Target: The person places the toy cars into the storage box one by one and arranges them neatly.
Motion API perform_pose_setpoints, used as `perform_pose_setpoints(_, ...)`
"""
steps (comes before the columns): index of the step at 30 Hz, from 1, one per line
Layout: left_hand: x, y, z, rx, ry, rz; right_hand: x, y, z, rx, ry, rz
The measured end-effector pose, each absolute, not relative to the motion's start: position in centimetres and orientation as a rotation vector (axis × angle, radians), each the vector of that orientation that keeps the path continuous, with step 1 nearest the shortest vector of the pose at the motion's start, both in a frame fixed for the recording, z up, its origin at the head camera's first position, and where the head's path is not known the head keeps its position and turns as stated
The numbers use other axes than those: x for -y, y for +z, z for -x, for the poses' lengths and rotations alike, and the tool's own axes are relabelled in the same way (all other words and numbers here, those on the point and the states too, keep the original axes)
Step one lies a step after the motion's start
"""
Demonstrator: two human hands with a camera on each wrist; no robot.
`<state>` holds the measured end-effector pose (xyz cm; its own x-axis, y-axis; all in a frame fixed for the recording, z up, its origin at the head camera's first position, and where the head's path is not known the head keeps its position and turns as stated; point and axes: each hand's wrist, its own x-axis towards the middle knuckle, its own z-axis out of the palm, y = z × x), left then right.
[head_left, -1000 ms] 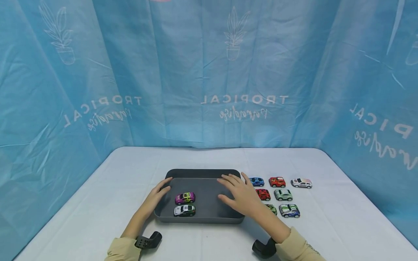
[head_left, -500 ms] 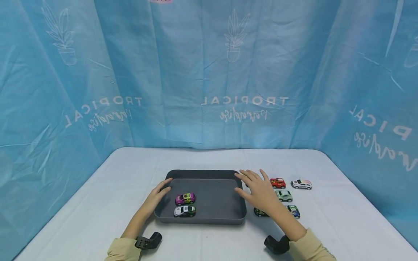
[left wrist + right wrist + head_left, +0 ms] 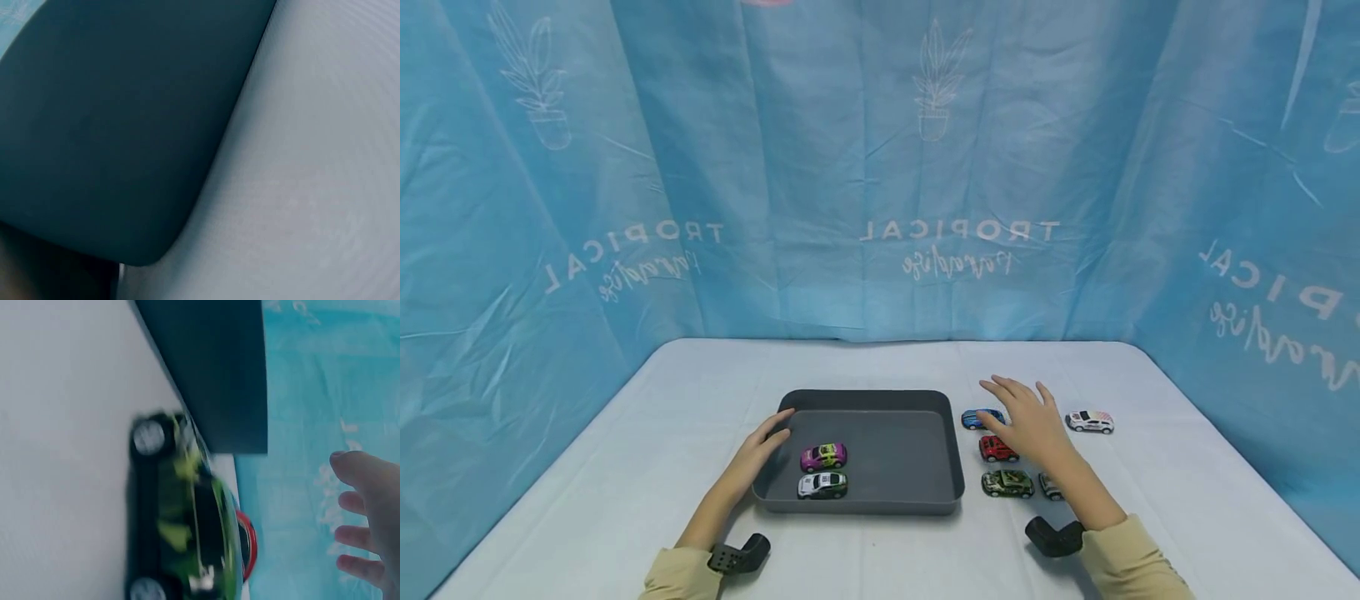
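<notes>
The right hand [image 3: 1028, 423] hung spread, holding nothing, toy cars [image 3: 996, 450] beneath; the left hand [image 3: 756, 456] rested relaxed, the tray [image 3: 902, 458] under its fingers, perhaps for steadiness.

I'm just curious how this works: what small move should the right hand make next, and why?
Probably lower the right hand to pinch one of the cars beside the tray. The hand's fingers are spread and hold nothing, those cars are close by, and the tray, with only a purple car and a white car in it, has bare room.
</notes>
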<state>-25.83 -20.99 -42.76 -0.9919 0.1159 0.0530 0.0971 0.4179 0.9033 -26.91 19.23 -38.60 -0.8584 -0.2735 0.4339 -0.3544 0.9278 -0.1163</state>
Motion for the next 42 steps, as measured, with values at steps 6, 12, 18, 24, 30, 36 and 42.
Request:
perform_pose_setpoints(6,21.0,-42.7,25.7,-2.618,1.682,-0.206,-21.3,-38.7,27.6,2.696,0.324,-0.372)
perform_pose_setpoints(12,21.0,-42.6,25.7,-2.609,1.683,-0.211,-23.8,-38.9,28.2,2.730,0.333,-0.288)
perform_pose_setpoints(18,21.0,-42.6,25.7,-2.635,1.662,-0.203,-26.2,-39.2,28.3,2.778,0.353,-0.186)
perform_pose_setpoints(24,21.0,-42.5,25.7,-2.638,1.650,-0.195,-28.0,-40.0,28.3,2.826,0.397,-0.106)
perform_pose_setpoints(30,20.9,-42.5,25.7,-2.646,1.644,-0.188,-29.9,-41.1,28.4,2.861,0.394,-0.048)
perform_pose_setpoints(36,21.0,-42.5,25.7,-2.649,1.643,-0.190,-31.7,-41.9,28.4,2.907,0.434,-0.041)
perform_pose_setpoints(42,20.9,-42.6,25.7,-2.643,1.649,-0.183,-32.8,-42.3,28.2,2.936,0.536,-0.125)
